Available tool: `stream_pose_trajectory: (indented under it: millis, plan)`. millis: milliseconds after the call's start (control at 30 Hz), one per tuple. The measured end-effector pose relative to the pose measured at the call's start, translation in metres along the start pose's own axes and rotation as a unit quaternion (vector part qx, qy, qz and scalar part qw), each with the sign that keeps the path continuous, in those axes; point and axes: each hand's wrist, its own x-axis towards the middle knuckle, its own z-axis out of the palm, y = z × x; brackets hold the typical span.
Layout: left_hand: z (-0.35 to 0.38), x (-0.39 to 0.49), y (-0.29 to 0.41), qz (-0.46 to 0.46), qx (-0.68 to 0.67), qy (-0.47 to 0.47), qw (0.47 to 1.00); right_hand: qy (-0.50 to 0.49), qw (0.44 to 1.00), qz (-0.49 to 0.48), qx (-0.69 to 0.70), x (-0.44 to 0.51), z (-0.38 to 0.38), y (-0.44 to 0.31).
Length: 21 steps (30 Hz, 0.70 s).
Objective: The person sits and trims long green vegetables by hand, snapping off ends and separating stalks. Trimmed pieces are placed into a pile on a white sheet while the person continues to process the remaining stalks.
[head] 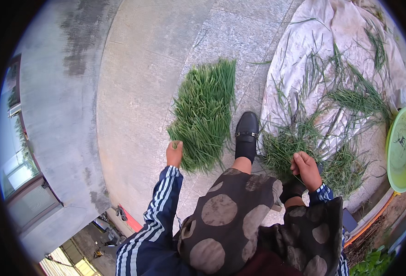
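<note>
A neat stack of long green leaves, probably chives (204,114), lies on the stone paving left of my black shoe (247,129). My left hand (174,154) is at the stack's near left corner, fingers curled around a few leaf ends. To the right, my right hand (306,170) hovers over a tangled heap of loose leaves (285,146), thumb and fingers drawn together. A thin strand appears beneath those fingers, but whether they hold it is unclear. The heap spills onto a stained white cloth (282,89) strewn with more leaves.
A light green plastic basin (403,148) stands tilted at the right edge. Below it runs an orange hose (372,224) by a raised curb and a dark flat object (349,220). A grey wall (58,120) with a window rises at left. Near it lies a red object (130,219).
</note>
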Motion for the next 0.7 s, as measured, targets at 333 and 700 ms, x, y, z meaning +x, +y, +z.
stream_pose_trajectory:
  millis: [333,700]
  plan:
    - [-0.045,0.012,0.069,-0.027,-0.018,-0.043,0.999,0.109,0.992,0.005,0.070,-0.010,-0.031,0.035]
    - [0.067,-0.055,0.192,0.152,-0.052,-0.247,0.956,0.351,0.885,0.074,0.297,-0.099,-0.036,0.242]
